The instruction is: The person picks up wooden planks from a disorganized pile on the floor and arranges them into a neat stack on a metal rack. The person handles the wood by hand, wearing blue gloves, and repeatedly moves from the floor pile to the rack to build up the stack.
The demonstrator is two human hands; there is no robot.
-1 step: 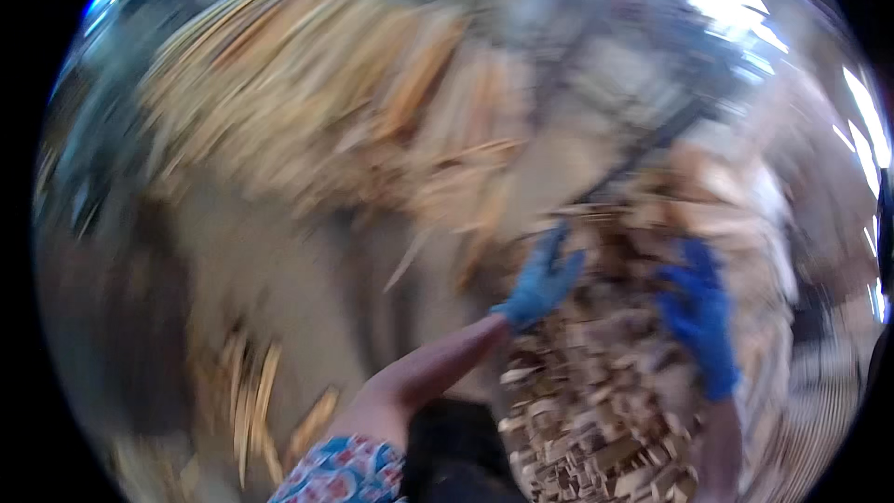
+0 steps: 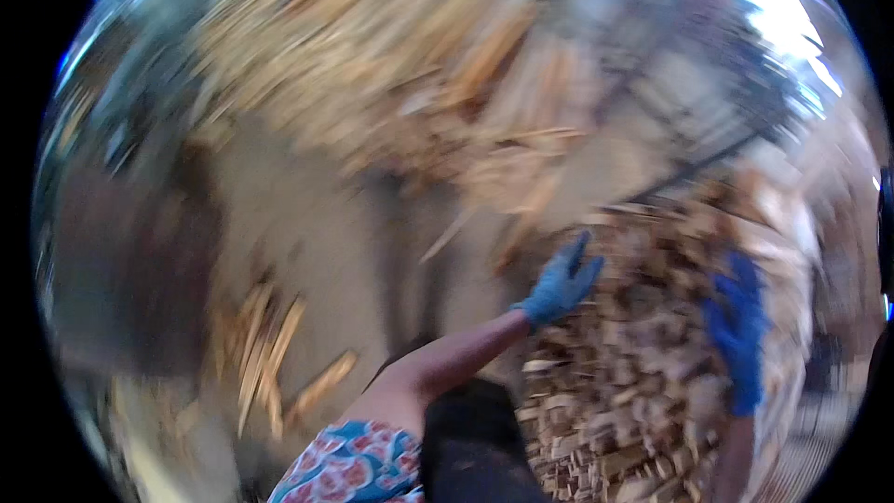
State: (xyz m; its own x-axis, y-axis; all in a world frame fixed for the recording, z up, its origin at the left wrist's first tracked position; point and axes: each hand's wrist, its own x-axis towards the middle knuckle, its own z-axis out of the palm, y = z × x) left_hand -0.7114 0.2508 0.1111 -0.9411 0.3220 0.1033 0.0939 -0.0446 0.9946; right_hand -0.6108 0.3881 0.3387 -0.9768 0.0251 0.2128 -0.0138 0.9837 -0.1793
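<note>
My left hand [image 2: 560, 285], in a light blue glove, reaches over the left edge of a heap of small wood offcuts [image 2: 610, 382]. Its fingers are stretched out with the thumb apart, and nothing is in it. On the heap's right side my right hand [image 2: 738, 331], in a darker blue glove, is blurred, but its fingers look extended and I see nothing in them. Whether either hand touches the blocks cannot be made out. Pale sheeting [image 2: 787, 270] borders the heap on the right.
A large pile of long wooden strips [image 2: 391, 47] spreads across the upper left. Loose sticks [image 2: 265, 354] lie on the grey floor [image 2: 298, 224] at lower left. Beyond the heap runs a dark bar [image 2: 694, 172]. Motion smears much of the surroundings.
My view has swung, so the wood piles and floor sit farther right in the picture. Both gloved hands also appear slightly farther right, still over the heap and still open.
</note>
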